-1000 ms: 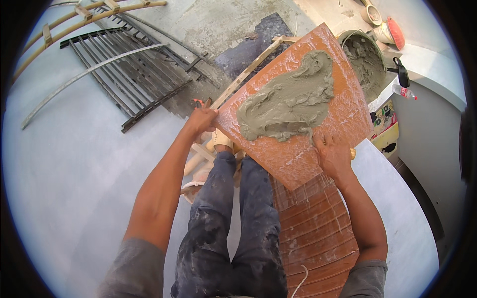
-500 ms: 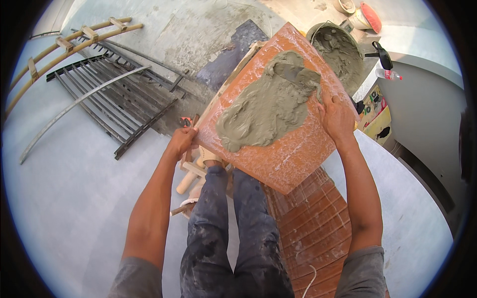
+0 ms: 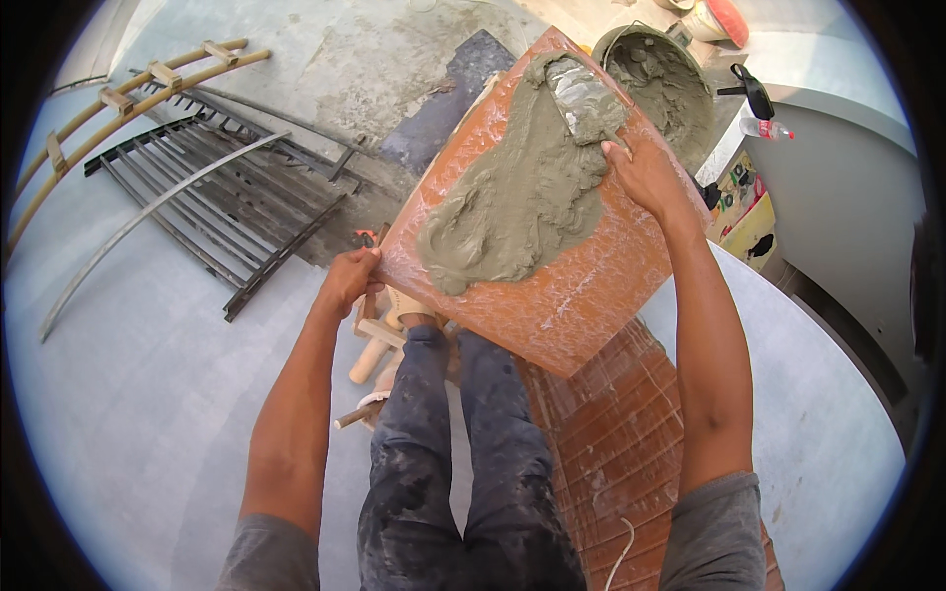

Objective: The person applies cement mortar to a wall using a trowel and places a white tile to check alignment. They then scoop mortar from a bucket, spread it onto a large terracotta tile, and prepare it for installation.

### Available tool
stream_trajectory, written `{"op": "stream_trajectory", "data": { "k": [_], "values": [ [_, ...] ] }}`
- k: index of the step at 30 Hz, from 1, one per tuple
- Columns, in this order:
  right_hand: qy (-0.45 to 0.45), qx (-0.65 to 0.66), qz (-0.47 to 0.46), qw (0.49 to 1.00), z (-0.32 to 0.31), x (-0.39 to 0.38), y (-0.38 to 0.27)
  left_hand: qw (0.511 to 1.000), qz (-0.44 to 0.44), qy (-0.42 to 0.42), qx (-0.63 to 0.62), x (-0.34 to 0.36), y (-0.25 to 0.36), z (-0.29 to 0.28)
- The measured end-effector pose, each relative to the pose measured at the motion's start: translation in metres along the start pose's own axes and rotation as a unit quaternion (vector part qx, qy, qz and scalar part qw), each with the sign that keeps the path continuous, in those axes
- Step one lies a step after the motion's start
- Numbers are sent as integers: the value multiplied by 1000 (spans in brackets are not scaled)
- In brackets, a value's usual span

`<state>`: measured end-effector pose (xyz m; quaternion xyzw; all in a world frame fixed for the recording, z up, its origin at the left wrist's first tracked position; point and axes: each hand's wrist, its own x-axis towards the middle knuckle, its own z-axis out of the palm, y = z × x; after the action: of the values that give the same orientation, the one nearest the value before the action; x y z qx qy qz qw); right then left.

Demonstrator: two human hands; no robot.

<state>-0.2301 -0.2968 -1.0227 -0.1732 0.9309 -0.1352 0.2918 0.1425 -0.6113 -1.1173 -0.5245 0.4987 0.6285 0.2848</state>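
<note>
A large orange-brown tile [image 3: 576, 320], its ridged back streaked with white, is tilted in front of me. My left hand [image 3: 347, 279] is closed on its left corner. Thick grey-green mortar [image 3: 512, 212] covers the middle and far part of the tile. Over the far right of that layer, my right hand [image 3: 648, 177] is closed around a trowel. The flat metal blade of the trowel [image 3: 579, 94] shows bright, with a lump of mortar on its near end; its handle is hidden by my fingers.
Just beyond the tile's right edge stands a bucket [image 3: 711, 98] of mortar. More tiles [image 3: 611, 443] lie by my legs. At left are a black metal grille [image 3: 212, 202], a curved strip [image 3: 148, 212] and a bamboo ladder [image 3: 133, 98]. A plastic bottle [image 3: 764, 129] lies at right.
My right hand and the trowel have moved up and left, away from me. The blade has turned and looks brighter, and mortar now reaches farther up the tile. My left hand keeps its hold.
</note>
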Motion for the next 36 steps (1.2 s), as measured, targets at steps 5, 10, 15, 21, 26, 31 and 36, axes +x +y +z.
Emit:
{"op": "stream_trajectory", "data": {
  "k": [5, 10, 15, 21, 26, 31, 36],
  "values": [
    [-217, 398, 210, 866, -14, -32, -44, 1000, -7, 16, -21, -1, -10, -6],
    [-60, 585, 212, 781, 22, -73, -57, 999, 1, 24, -24, 0, -11, -5],
    [-54, 643, 204, 736, 34, -21, -68, 1000, 8, 16, -16, -1, -2, 2],
    [-99, 335, 201, 915, -4, -7, -86, 1000, -4, 12, 2, 2, -13, -9],
    [-155, 301, 191, 922, -7, -37, -56, 999, 0, 33, -13, -4, -4, 1],
    [-157, 474, 234, 834, -24, -56, -36, 1000, -4, 1, 8, 0, -11, -8],
    [-242, 598, 252, 721, 12, -62, -7, 1000, -4, 2, 10, -6, 1, 1]
  ]
}}
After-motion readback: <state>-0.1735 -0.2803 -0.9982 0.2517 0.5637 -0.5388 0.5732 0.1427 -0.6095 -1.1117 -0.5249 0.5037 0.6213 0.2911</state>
